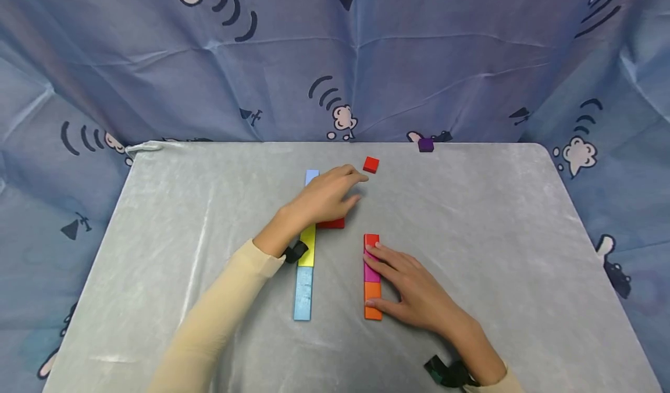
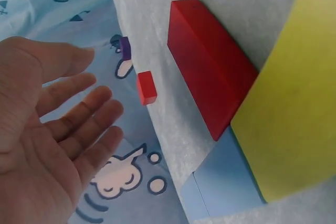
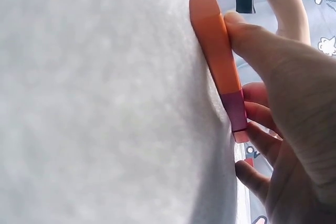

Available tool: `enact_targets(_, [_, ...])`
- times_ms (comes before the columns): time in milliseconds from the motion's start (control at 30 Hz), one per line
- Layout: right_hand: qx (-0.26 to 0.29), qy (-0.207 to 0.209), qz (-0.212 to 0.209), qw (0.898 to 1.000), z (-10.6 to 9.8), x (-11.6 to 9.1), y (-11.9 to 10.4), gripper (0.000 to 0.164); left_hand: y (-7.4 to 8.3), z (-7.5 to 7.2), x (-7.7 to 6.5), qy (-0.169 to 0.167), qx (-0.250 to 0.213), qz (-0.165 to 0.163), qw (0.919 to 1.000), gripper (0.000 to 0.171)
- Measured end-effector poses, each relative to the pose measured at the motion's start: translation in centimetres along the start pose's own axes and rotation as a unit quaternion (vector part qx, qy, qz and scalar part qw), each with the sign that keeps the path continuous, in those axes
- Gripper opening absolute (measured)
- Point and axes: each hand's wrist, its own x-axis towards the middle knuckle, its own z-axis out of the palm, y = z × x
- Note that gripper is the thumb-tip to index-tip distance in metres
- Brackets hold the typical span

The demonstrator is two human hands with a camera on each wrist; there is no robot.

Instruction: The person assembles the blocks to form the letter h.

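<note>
My left hand (image 1: 327, 195) reaches over the left row of blocks, fingers and thumb apart with nothing between them. Just past its fingertips lies a small red block (image 1: 371, 164). Below that hand a longer red block (image 2: 210, 66) juts sideways from the left row, beside a yellow block (image 1: 307, 252) and a blue block (image 2: 228, 174). A light blue block (image 1: 303, 294) forms the near end. My right hand (image 1: 413, 282) rests on the right row: its thumb touches the orange block (image 1: 373, 313), its fingers lie at the magenta block (image 1: 371, 274) and the red end block (image 1: 371, 239).
A small purple block (image 1: 426, 145) sits at the table's far edge. The grey cloth-covered table (image 1: 497, 224) extends to both sides, with a patterned blue curtain (image 1: 445, 61) behind and beside it. Dark straps (image 1: 447, 372) circle the wrists.
</note>
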Motion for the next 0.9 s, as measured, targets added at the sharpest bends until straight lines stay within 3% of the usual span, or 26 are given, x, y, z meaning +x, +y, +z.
enact_targets(600, [-0.002, 0.007, 0.0, 1.0, -0.1, -0.1, 0.2, 0.086, 0.9, 0.8, 6.1, -0.04, 0.036, 0.002, 0.9985, 0.046])
enact_targets(900, [0.006, -0.01, 0.006, 1.0, 0.2, 0.1, 0.0, 0.085, 0.2, 1.4, 7.3, -0.054, 0.069, -0.022, 0.9959, 0.051])
